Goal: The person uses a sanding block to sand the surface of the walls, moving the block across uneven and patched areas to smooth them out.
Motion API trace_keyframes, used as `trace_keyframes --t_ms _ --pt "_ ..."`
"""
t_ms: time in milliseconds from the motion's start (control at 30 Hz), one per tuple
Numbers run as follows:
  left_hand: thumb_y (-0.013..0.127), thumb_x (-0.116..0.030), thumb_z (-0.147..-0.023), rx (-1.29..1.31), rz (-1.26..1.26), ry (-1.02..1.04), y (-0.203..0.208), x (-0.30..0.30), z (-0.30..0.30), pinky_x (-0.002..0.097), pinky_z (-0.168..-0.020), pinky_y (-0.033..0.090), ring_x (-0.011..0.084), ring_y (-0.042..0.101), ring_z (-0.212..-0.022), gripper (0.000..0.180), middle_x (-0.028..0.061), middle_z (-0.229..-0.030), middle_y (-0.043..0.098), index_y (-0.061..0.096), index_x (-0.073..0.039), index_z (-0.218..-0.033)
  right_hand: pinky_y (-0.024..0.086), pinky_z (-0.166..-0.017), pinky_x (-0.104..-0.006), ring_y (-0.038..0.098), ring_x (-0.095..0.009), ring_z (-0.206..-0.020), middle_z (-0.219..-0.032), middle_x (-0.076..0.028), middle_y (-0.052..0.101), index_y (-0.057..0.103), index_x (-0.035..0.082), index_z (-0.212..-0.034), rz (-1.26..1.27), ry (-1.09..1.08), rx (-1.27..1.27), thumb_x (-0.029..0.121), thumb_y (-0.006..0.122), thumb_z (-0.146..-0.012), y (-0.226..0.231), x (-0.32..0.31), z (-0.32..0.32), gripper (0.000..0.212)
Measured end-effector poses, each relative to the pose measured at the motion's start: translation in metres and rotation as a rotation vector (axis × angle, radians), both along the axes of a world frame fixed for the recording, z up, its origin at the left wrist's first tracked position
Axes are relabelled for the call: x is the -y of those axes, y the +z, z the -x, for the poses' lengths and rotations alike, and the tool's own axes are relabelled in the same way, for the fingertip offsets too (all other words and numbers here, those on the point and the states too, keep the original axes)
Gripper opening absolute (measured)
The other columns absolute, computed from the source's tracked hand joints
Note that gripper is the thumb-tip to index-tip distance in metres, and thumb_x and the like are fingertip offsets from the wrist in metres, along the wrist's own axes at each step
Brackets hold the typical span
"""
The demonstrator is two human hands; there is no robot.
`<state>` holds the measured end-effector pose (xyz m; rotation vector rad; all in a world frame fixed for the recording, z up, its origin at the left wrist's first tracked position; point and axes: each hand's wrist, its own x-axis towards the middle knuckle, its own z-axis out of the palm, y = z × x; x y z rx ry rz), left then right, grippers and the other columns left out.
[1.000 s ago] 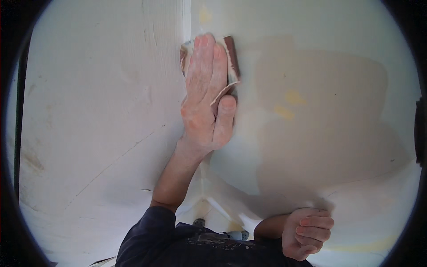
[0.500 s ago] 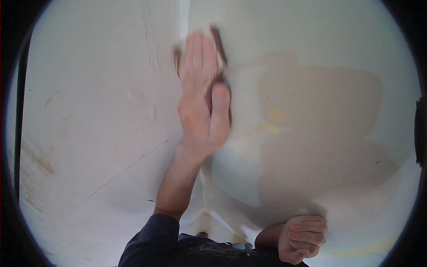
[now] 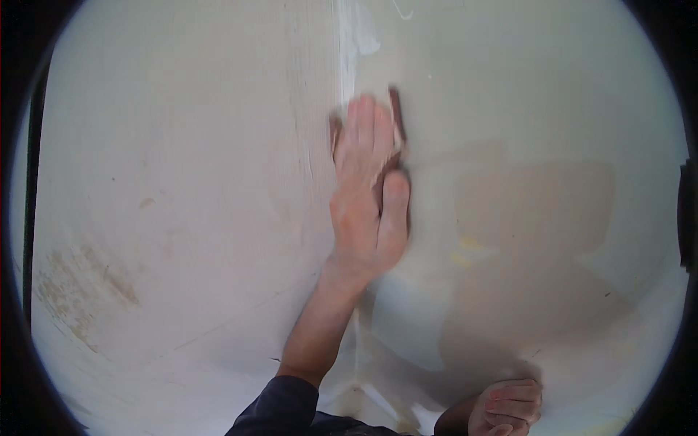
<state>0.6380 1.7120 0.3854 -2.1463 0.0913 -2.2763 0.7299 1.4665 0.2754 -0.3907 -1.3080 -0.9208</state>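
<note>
My left hand (image 3: 363,185) lies flat over the vertical inside corner (image 3: 343,58) where two pale walls meet. Beneath its palm and fingers is a reddish-brown sheet that looks like sandpaper (image 3: 398,115), pressed against the surface. Its edges curl up on both sides of the fingers, and the hand covers the middle of it. The thumb rests along the sheet's right side, apart from the fingers. Low on the right, my right hand (image 3: 512,407) is curled into a fist close to the right wall, with nothing visible in it.
Brown scuffs (image 3: 91,294) mark the left wall (image 3: 182,218). A brighter white patch (image 3: 363,33) shows on the corner above my left hand. Shadows (image 3: 538,211) fall across the right wall (image 3: 545,87). A dark vertical edge (image 3: 33,182) runs along the far left.
The view has shifted, so wall marks and both hands appear lower, with the corner farther right. My left hand still presses the sheet at the corner; my right hand stays closed.
</note>
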Motion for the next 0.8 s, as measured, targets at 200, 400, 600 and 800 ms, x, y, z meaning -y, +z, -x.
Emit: trace_keyframes --t_ms 200,400,600,800 --pt "0.045 -0.015 -0.099 0.067 -0.050 0.015 0.101 0.034 0.005 0.0499 -0.117 0.017 0.0420 0.032 -0.140 0.048 0.0271 -0.148 0.039 0.042 0.009 -0.140 0.037 -0.041 -0.0300 0.054 -0.019 -0.052 -0.062 -0.007 0.058 0.050 0.006 -0.062 0.026 -0.028 0.004 0.016 0.051 -0.094 -0.002 0.001 0.000 0.034" --pt "0.047 -0.013 -0.097 0.046 0.054 0.000 0.027 0.022 -0.005 0.0474 -0.117 0.019 0.0401 0.033 -0.140 0.049 0.0264 -0.146 0.041 0.041 0.006 -0.141 0.037 -0.043 -0.0315 0.055 -0.019 -0.053 -0.062 -0.008 0.059 0.046 0.006 -0.058 0.044 -0.060 -0.006 0.013 0.051 -0.093 0.002 -0.005 0.002 0.036" --pt "0.045 -0.013 -0.098 0.076 0.087 0.055 0.103 0.015 0.005 0.0466 -0.117 0.020 0.0407 0.035 -0.139 0.047 0.0270 -0.145 0.042 0.042 0.006 -0.141 0.039 -0.044 -0.0317 0.055 -0.020 -0.052 -0.060 -0.009 0.059 0.046 0.005 -0.057 -0.013 -0.030 -0.011 0.012 0.052 -0.090 0.006 -0.006 0.007 0.034" --pt "0.040 -0.024 -0.103 0.154 0.031 0.102 0.174 -0.001 0.000 0.0389 -0.115 0.027 0.0358 0.040 -0.137 0.045 0.0223 -0.143 0.047 0.047 0.004 -0.137 0.044 -0.047 -0.0343 0.056 -0.021 -0.052 -0.060 -0.009 0.059 0.047 0.004 -0.058 0.006 -0.048 -0.019 0.011 0.051 -0.087 0.007 -0.017 0.010 0.030"
